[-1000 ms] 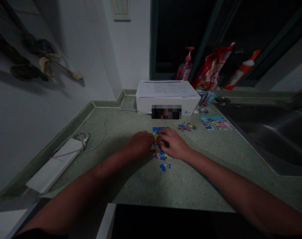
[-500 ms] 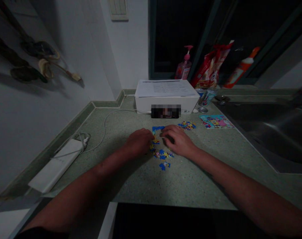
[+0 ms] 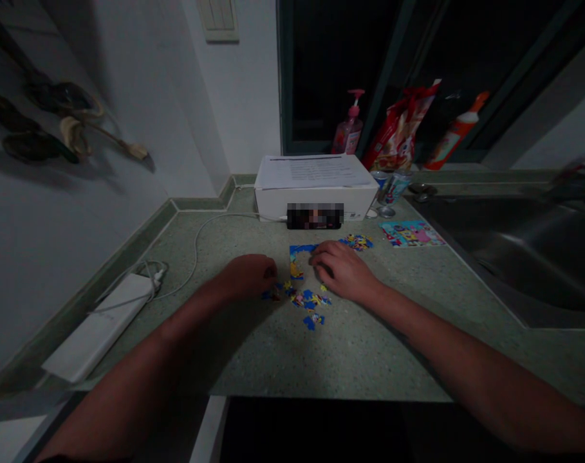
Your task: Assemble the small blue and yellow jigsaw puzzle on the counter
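L hand (image 3: pixel 251 275) is low over the speckled green stone-look countertop (image 3: pixel 253 360), fingers curled in twd thumb; can't tell if it's pinching anything. Part-joined blue & yellow flat jigsaw section (image 3: pixel 296 263), shaped like an upside-down L, lies btwn the hands: its long side is just R of L hand, apart from it, & its top strip runs to the fingers of R hand (image 3: pixel 343 270). That hand is loosely curved, thumb standing off the fingers w/ a gap btwn; can't tell if the fingertips touch the strip. Small yellow jigsaw piece (image 3: pixel 324 287) is just below R thumb. Loose blue, yellow & red pieces (image 3: pixel 273 294) lie just under L hand's near edge, w/ a mixed multicolor cluster (image 3: pixel 309 298) next to them, nearer the person than the section, & a small blue & white clump (image 3: pixel 314 320) nearer yet. Multicolor heap of pieces (image 3: pixel 357 242) is just beyond R hand, partly hidden by it; bright rectangular cartoon-print card (image 3: pixel 412 233) lies farther R, by the gray metal sink (image 3: pixel 528 257).
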`<state>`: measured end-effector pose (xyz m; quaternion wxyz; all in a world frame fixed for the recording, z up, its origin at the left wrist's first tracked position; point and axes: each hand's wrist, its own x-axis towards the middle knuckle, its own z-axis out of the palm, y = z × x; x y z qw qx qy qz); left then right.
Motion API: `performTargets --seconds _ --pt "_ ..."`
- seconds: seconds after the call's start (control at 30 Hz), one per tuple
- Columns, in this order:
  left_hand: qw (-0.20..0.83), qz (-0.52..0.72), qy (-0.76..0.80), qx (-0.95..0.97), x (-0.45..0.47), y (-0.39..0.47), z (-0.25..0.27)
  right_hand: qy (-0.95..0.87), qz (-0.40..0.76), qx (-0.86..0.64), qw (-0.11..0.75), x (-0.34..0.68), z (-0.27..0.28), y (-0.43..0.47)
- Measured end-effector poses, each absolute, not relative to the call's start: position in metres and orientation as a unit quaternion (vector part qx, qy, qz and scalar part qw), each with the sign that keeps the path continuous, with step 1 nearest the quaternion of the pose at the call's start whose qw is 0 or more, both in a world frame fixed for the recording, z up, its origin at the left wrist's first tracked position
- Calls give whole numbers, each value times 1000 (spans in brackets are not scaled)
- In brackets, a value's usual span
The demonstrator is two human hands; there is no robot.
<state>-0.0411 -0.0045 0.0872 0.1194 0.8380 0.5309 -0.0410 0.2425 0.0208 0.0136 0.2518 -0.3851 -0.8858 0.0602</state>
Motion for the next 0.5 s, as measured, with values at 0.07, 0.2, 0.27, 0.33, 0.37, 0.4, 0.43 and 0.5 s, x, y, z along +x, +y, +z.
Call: performTargets --seconds 0.07,0.2,0.27,0.33,0.37,0.4,0.43,0.5 --pt "173 -70 527 829 -42 -4 91 -888 54 -384 248 242 12 21" --pt "250 -63 507 822 -42 -3 92 -892 47 -378 242 241 10 21" --pt "262 -57 508 819 -41 -4 91 -894 46 -374 242 241 9 20" --pt "263 -51 508 819 -40 -4 90 -896 45 -370 242 240 9 20" --pt "260 -54 509 819 -40 -5 89 -896 44 -370 241 240 8 20" --pt "254 -58 510 820 -40 -5 88 -896 42 -370 240 240 8 20" --pt "246 -60 510 822 -40 -5 87 -896 41 -371 240 240 8 21" --pt "228 -57 504 831 -40 -4 86 -896 42 -372 240 240 7 21"
